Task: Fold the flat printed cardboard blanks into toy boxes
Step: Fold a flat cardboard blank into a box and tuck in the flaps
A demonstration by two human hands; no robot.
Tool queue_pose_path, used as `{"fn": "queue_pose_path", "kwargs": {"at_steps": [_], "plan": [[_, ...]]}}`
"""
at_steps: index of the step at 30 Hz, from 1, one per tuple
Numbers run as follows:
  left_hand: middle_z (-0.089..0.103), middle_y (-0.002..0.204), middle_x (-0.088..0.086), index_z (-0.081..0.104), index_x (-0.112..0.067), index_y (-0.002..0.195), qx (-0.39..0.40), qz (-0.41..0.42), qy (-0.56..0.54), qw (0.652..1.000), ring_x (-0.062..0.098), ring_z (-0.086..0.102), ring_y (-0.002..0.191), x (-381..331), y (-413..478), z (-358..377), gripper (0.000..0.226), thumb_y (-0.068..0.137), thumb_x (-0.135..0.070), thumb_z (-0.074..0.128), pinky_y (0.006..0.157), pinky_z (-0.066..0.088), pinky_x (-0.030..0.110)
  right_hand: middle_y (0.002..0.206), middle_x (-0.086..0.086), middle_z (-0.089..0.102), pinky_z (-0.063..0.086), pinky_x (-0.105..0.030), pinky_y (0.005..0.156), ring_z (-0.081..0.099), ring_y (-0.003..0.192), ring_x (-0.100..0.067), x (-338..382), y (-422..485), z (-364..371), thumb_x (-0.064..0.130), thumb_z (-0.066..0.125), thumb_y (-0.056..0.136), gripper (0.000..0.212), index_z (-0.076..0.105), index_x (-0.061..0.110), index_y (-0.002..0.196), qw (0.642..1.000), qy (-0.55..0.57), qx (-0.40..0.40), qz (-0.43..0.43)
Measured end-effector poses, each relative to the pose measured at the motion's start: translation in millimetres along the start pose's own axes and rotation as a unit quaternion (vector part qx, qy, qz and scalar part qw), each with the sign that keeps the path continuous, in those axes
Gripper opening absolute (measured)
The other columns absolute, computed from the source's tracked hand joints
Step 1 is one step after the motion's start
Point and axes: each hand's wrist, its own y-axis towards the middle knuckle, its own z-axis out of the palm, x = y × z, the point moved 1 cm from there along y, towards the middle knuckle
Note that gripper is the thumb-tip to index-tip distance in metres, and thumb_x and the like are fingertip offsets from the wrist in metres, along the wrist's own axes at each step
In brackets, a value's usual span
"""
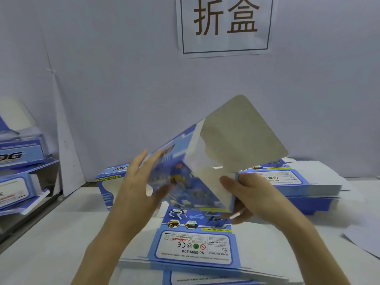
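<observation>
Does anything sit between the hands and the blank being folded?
Nothing visible. Both hands are on the raised blank: the left hand lies flat against its left side, the right hand pinches its lower right edge. The stack of flat blanks lies below it.

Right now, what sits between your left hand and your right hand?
In the head view, the half-folded cardboard blank spans the gap: the left hand lies flat against its printed side, and the right hand pinches its white panel.
</observation>
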Motion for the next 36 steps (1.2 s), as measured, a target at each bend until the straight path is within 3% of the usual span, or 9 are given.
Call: {"fn": "queue_pose_path", "kwargs": {"at_steps": [7,13,16,18,21,23,27,32,36], "plan": [[0.053,0.113,-0.044,0.042,-0.059,0.12,0.035,-0.077,-0.145,0.986,-0.02,0.047,0.109,-19,-1,13,0.036,0.087,-0.055,0.057,0.079,0.041,0.0,0.07,-0.013,0.068,0.052,-0.023,0.043,0.069,0.05,-0.022,2,3,17,0.013,0.044,0.095,0.012,0.048,0.016,0.085,0.996,-0.075,-0.029,-0.025],[0.068,0.108,-0.006,0.054,-0.028,0.127,0.023,-0.188,-0.316,0.93,-0.005,0.067,0.077,-29,12,4,0.05,0.085,-0.055,0.054,0.054,0.049,0.01,0.063,-0.003,0.055,0.04,-0.022,0.039,0.063,0.045,-0.019,8,1,13,0.02,0.041,0.101,0.034,0.029,0.024,0.069,0.958,-0.227,-0.137,-0.108],[0.054,0.137,0.002,0.041,-0.02,0.143,0.109,-0.219,-0.337,0.909,0.013,0.059,0.117,-17,17,-1,0.046,0.099,-0.033,0.044,0.09,0.053,0.033,0.06,0.006,0.044,0.036,-0.032,0.056,0.054,0.063,-0.027,12,-2,12,0.027,0.043,0.1,0.039,0.027,0.024,0.065,0.935,-0.272,-0.175,-0.142],[0.034,0.153,0.009,0.032,-0.013,0.148,0.126,-0.19,-0.372,0.9,0.024,0.035,0.139,-12,3,-7,0.047,0.104,-0.029,0.036,0.111,0.029,0.036,0.061,0.009,0.041,0.025,-0.031,0.056,0.044,0.064,-0.02,14,-4,13,0.029,0.043,0.1,0.04,0.026,0.024,0.065,0.924,-0.283,-0.212,-0.147],[0.034,0.142,-0.012,0.03,-0.027,0.148,0.187,-0.19,-0.309,0.913,0.008,0.036,0.126,-41,1,2,0.132,0.036,-0.09,0.063,0.114,0.021,0.038,0.061,0.01,0.038,0.023,-0.032,0.055,0.039,0.067,-0.021,17,-5,14,0.026,0.041,0.1,0.04,0.025,0.024,0.064,0.921,-0.267,-0.25,-0.135],[0.042,0.142,-0.013,0.026,-0.03,0.15,0.183,-0.23,-0.306,0.906,0.006,0.048,0.119,-41,5,10,0.169,-0.005,-0.087,0.063,0.11,0.032,0.033,0.06,0.008,0.036,0.017,-0.038,0.059,0.037,0.064,-0.022,18,-6,12,0.021,0.043,0.099,0.04,0.026,0.022,0.062,0.921,-0.258,-0.262,-0.128],[0.045,0.136,-0.035,0.005,-0.057,0.145,0.289,-0.138,-0.293,0.901,-0.014,0.055,0.109,-37,-9,9,0.139,0.027,-0.082,0.075,0.079,0.05,0.01,0.06,0.007,0.038,0.013,-0.034,0.059,0.038,0.064,-0.021,17,-6,7,0.018,0.043,0.099,0.039,0.03,0.019,0.061,0.926,-0.242,-0.266,-0.115],[0.063,0.123,-0.019,0.03,-0.041,0.143,0.224,-0.191,-0.322,0.9,0.004,0.067,0.1,-42,-7,10,0.13,0.028,-0.074,0.08,0.072,0.055,0.019,0.062,-0.001,0.044,0.044,-0.047,0.069,0.05,0.072,-0.033,18,-6,2,0.02,0.044,0.099,0.036,0.035,0.013,0.064,0.935,-0.249,-0.217,-0.126],[0.072,0.082,-0.015,0.063,-0.045,0.096,0.106,-0.205,-0.334,0.914,0.003,0.068,0.073,-38,0,1,0.05,0.049,-0.06,0.071,0.075,0.049,0.031,0.059,0.004,0.043,0.04,-0.034,0.058,0.048,0.065,-0.028,19,-10,3,0.025,0.045,0.099,0.038,0.034,0.019,0.063,0.923,-0.303,-0.164,-0.17]]}}
